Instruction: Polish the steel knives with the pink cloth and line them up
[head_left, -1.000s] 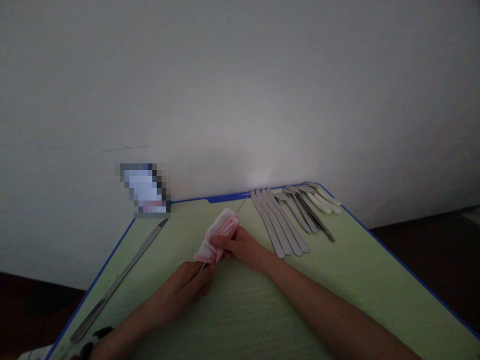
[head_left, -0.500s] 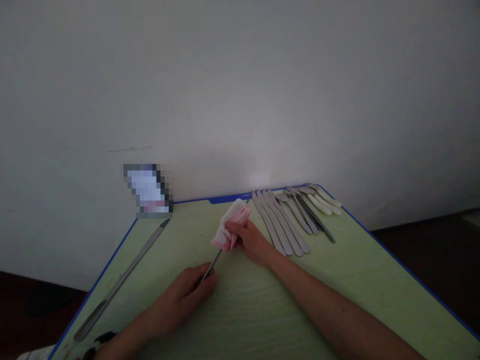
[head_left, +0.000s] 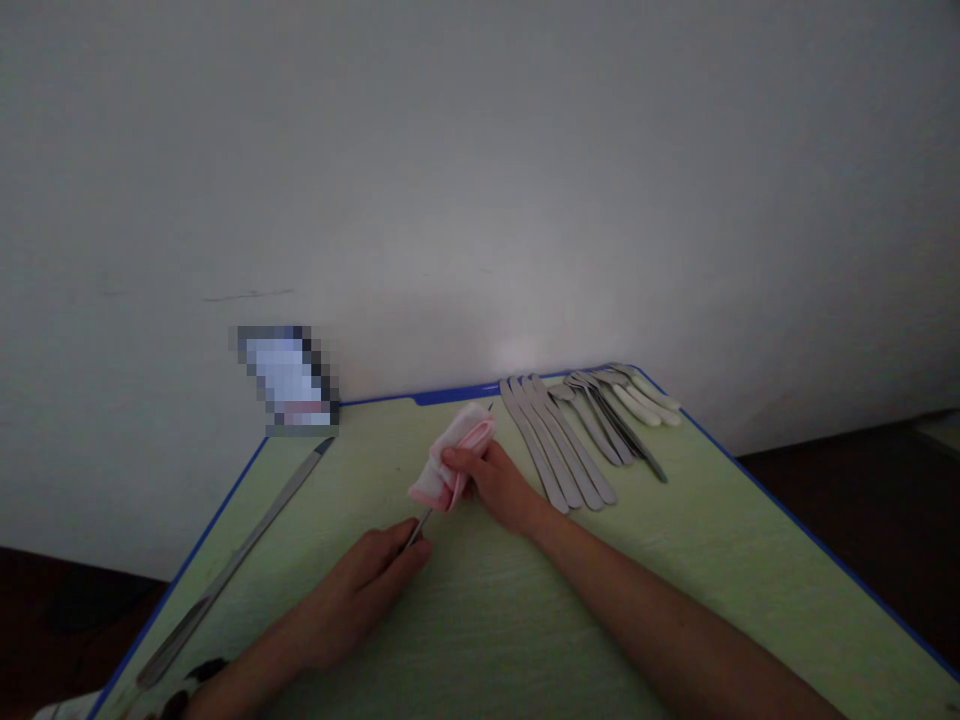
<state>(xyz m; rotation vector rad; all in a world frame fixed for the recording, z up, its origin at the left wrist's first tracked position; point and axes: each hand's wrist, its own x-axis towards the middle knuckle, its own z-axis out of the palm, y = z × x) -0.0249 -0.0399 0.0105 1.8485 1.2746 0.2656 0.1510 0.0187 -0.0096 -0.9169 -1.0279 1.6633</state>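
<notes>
My left hand [head_left: 375, 580] is closed round the near end of a thin metal table knife [head_left: 423, 522], seen nearly edge-on. A folded pink-and-white cloth [head_left: 448, 460] is wrapped about the middle of that knife, and my right hand [head_left: 491, 485] pinches it there with the thumb on top. The knife's narrow tip shows past the cloth's far end. Most of its blade and handle is hidden by the cloth and my fingers. Just right of my right hand, several silver table knives [head_left: 559, 440] lie side by side.
Farther right are spoons and forks [head_left: 600, 415] and white-handled cutlery [head_left: 637, 403]. Long metal knives [head_left: 240, 560] lie along the left side of the green, blue-edged table [head_left: 480, 640]. A blurred-out phone-like device [head_left: 289, 380] leans at the back left corner, against the wall [head_left: 480, 200].
My right hand has slid the cloth slightly down the knife toward my left hand, leaving more of the tip bare. My left hand keeps its hold. The view has shifted a little.
</notes>
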